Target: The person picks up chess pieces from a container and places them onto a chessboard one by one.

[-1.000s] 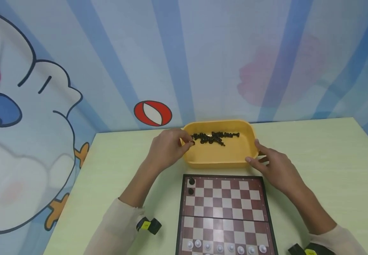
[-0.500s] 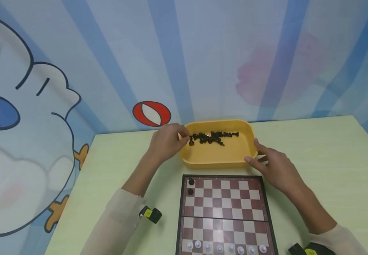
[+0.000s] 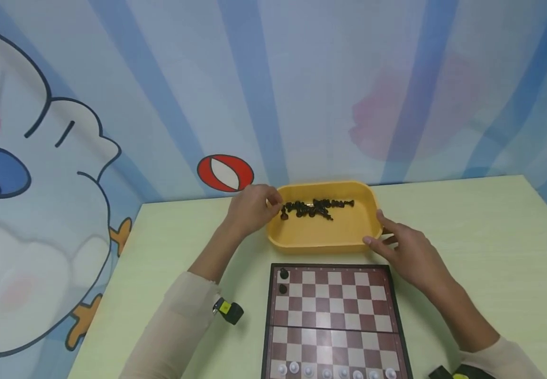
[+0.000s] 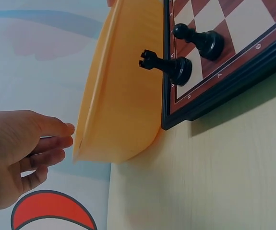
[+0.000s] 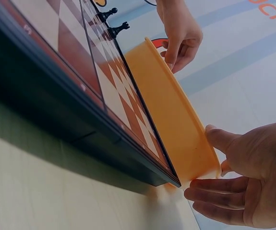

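Note:
A yellow plastic tray (image 3: 325, 238) holds a row of black chess pieces (image 3: 313, 207). My left hand (image 3: 254, 209) is over its left end, with thumb and index finger pinching the top of a dark chess piece (image 3: 284, 215) there. In the left wrist view the tray wall (image 4: 123, 96) hides what the left hand (image 4: 20, 153) holds. My right hand (image 3: 410, 252) steadies the tray's right end, thumb at the front corner and index finger along the side. The right wrist view shows the right hand (image 5: 253, 177) with straight fingers against the tray's end.
In front of the tray lies a chessboard (image 3: 331, 305). A black rook (image 4: 169, 67) and a black pawn (image 4: 202, 42) stand at its far left corner. White pieces (image 3: 327, 372) line the near side. A cartoon wall (image 3: 320, 95) rises behind the pale table (image 3: 467, 237).
My left hand has shifted slightly left and back, with the dark piece now showing upright under its fingertips. The right hand has stayed at the tray.

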### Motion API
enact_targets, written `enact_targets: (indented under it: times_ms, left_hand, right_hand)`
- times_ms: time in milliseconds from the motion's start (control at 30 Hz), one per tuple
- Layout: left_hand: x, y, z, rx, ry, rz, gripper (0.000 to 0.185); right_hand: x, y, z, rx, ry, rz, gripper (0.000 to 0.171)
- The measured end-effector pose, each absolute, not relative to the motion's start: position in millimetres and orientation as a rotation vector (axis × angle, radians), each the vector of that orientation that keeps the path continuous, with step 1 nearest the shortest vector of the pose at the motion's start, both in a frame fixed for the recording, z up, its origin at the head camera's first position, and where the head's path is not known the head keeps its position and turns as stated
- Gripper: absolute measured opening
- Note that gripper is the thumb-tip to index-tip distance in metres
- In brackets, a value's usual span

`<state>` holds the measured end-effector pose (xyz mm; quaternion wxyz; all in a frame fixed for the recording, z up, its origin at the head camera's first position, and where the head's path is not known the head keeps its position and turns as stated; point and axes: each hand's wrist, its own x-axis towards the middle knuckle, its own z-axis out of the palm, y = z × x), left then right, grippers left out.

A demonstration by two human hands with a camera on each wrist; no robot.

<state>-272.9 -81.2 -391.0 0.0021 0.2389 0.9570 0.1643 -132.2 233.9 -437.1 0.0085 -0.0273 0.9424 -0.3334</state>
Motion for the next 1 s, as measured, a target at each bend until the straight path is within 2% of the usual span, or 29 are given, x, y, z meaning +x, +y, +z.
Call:
enact_targets:
  times_ms: [700, 1000]
  left_hand:
    - [-284.6, -57.0, -404.3, 0.805, 2.974, 0.315, 0.015]
    - [-286.6, -45.4, -411.0, 0.874, 2.949, 0.267, 0.012]
  right_hand:
    - [-129.2, 232.8, -437.9, -0.066, 2.952, -1.015, 0.082]
    - [-129.5, 235.7, -438.0, -0.068, 2.955, -1.020, 0.082]
